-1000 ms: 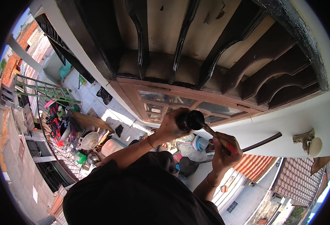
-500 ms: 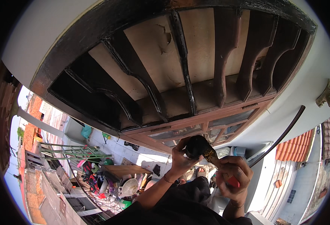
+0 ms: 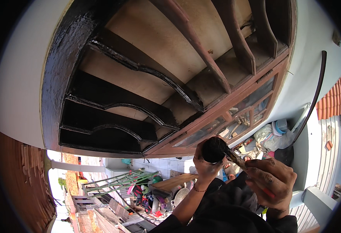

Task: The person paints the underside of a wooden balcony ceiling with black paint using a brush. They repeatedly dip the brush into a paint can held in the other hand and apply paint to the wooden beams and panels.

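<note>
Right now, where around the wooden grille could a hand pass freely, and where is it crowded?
The gaps between the curved wooden bars are open, backed by a pale board. Lower left, the black-coated bars sit closer together. Crowded: the left hand grips a dark container, and the right hand holds a brush against it.

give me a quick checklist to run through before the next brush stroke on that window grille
1. Brush held firmly: ok, the right hand grips the paintbrush by its handle.
2. Paint container steady: ok, the left hand holds the small dark container up at the bristles.
3. Brush loaded: cannot tell, the bristles are hidden at the container.
4. Unpainted parts spotted: ok, the right bars of the grille are brown, the left ones glossy black.
5. Wall free of smears: cannot tell at this distance.
6. Footing: cannot tell, the feet are out of view.
</note>
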Demonstrator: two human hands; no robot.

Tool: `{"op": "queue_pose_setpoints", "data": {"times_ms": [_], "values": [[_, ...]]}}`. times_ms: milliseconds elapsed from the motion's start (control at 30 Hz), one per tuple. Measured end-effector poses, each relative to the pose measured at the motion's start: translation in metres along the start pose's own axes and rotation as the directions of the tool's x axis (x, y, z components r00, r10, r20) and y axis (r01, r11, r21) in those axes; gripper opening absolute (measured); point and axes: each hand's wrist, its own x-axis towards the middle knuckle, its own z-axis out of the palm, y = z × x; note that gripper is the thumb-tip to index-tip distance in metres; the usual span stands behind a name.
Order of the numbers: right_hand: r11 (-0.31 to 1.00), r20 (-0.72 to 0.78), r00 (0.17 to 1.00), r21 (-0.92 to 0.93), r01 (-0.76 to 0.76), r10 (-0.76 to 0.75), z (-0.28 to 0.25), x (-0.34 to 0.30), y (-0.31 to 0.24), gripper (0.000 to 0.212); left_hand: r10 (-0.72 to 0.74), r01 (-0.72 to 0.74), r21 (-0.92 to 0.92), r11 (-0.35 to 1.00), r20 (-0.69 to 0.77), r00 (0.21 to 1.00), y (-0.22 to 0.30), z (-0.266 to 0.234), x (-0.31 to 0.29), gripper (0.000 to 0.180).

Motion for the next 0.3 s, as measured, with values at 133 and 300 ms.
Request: {"op": "queue_pose_setpoints", "data": {"times_ms": [133,300], "values": [[1.0,-0.067,0.998,0.02,0.011,-0.01,-0.002,0.005,0.0,0.032,-0.062,0.059,-0.081,0.995,-0.034,0.998,0.003,-0.004,-0.001,0.063],[0.811,-0.325,0.885,0.577,-0.092,0.332,0.029,0.011,0.0,0.023,-0.015,0.022,0.186,0.982,-0.041,0.999,0.005,-0.024,-0.004,0.061]]}}
